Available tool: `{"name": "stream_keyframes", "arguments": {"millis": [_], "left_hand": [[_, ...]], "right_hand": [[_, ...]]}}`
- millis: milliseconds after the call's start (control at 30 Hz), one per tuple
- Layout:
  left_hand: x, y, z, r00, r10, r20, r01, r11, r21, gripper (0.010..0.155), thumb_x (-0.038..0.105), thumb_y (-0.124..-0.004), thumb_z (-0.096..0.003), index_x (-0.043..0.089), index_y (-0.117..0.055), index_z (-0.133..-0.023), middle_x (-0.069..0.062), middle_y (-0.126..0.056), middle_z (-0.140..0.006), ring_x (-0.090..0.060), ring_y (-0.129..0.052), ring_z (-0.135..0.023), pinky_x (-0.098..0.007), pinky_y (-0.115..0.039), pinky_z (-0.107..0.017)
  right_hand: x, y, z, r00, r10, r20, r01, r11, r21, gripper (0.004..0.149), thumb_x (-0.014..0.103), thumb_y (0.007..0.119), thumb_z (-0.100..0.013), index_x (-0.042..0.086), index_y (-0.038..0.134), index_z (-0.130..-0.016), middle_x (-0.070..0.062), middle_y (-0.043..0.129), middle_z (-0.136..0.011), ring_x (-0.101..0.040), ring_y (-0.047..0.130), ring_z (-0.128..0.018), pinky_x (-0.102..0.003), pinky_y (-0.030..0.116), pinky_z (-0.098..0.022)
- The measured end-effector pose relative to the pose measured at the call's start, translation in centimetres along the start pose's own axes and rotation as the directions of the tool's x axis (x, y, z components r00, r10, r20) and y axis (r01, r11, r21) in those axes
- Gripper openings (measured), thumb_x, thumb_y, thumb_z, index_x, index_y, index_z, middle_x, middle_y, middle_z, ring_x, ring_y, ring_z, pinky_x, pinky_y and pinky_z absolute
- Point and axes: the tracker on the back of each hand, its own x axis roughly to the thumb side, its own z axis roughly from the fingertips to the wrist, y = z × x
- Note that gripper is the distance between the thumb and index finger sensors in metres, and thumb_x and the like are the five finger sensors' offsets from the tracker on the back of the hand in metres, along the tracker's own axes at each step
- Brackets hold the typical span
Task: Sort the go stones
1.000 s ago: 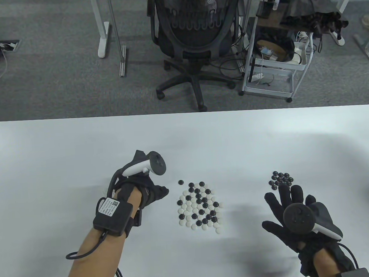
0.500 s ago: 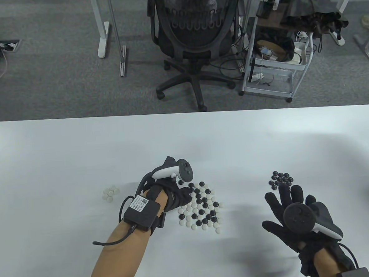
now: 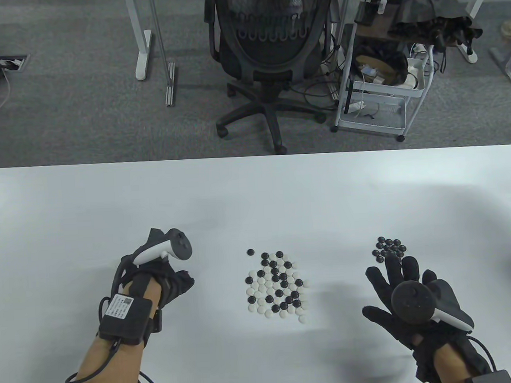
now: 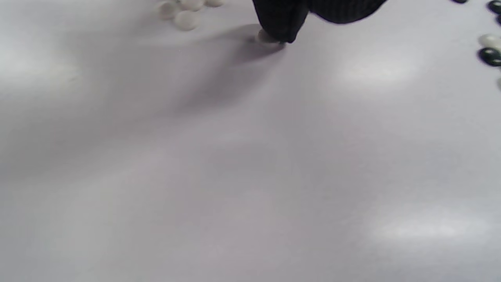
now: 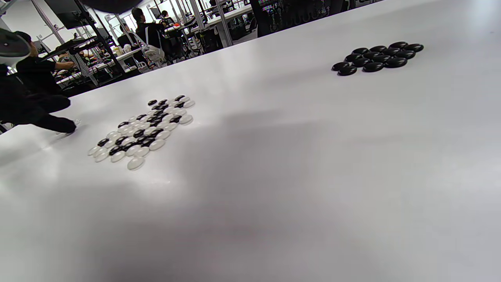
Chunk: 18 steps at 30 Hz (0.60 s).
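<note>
presently a white stone [image 4: 267,37] is being pressed to the table [image 3: 66,203] under the left hand's [image 3: 170,279] curled fingertips [image 4: 280,27], near the white pile [image 4: 188,9]; release and a return to the mixed pile [image 3: 275,284] are judged next. the right hand [image 3: 406,292] is held spread and empty beside the black pile [image 3: 390,247].

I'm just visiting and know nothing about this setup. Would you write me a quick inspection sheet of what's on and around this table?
Surface: white table, glossy.
Job's things: mixed stones at centre; black stones grouped at right; white stones near left hand.
Clutter: nothing seen.
Grippers: left hand fingers on a white stone; right hand spread open, holding nothing.
Cables: wrist cable on left arm.
Surroundings: office chair, cart.
</note>
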Motion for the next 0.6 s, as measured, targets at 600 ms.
{"name": "stream_keyframes", "arguments": {"millis": [600], "left_hand": [[-2.8,1.0,-1.0,0.987,0.154,-0.041,-0.153,0.988,0.026,0.064,0.045,-0.046,-0.0551,0.03,-0.045,-0.118,-0.025,0.019,-0.109,-0.056,0.021,-0.091,-0.082,0.006,-0.056]], "right_hand": [[0.1,0.1,-0.1,1.0,0.003,-0.015,-0.003,1.0,0.005,0.084,0.056,0.052,-0.054,0.01,0.015,-0.114,-0.034,-0.008,-0.106,-0.059,-0.013,-0.086,-0.08,0.001,-0.049]]}}
